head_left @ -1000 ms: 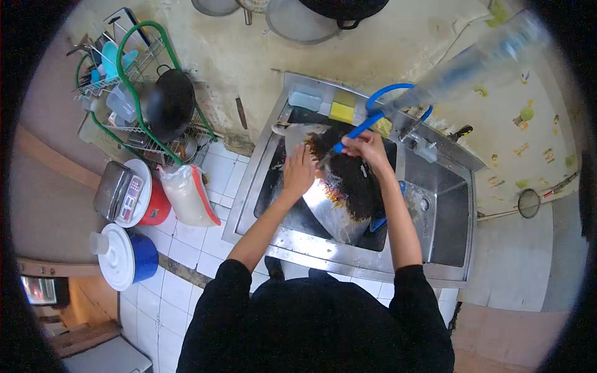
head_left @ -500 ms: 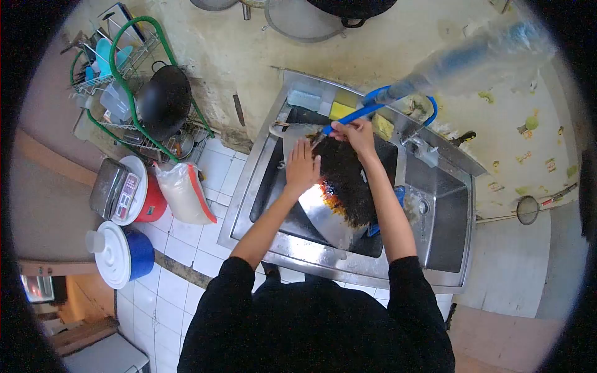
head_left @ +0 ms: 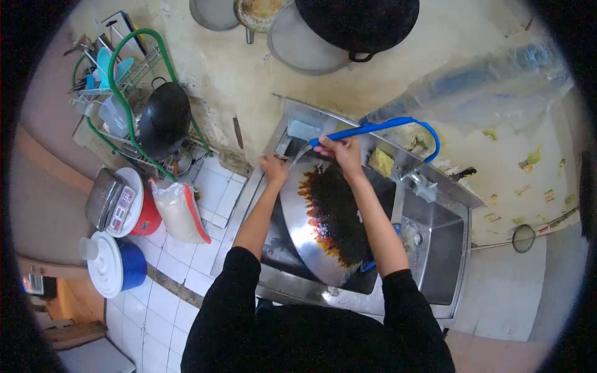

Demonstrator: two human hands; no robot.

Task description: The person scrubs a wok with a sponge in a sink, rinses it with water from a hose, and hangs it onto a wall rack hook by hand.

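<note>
A large metal wok [head_left: 339, 214] lies in the left sink basin, with its underside up. Its surface is charred black in the middle, with a brown burnt fringe and a shiny silver band. My left hand [head_left: 273, 169] is closed at the wok's upper left edge, where its handle is; the fingers partly hide the grip. My right hand [head_left: 341, 154] pinches the end of a blue hose [head_left: 379, 126] above the wok. Water runs from the hose end down beside my left hand.
The steel sink [head_left: 444, 261] has a second basin on the right. A yellow sponge [head_left: 380, 163] sits on the back ledge near the faucet [head_left: 410, 177]. Dish rack [head_left: 155, 43], rice bag [head_left: 180, 211] and blue bucket [head_left: 132, 264] stand left. Pans hang above, including a black wok [head_left: 357, 25].
My left hand has moved from the wok's charred surface to its upper left edge. The hose end has shifted left and slightly down. The wok lies at a different angle, with more silver showing.
</note>
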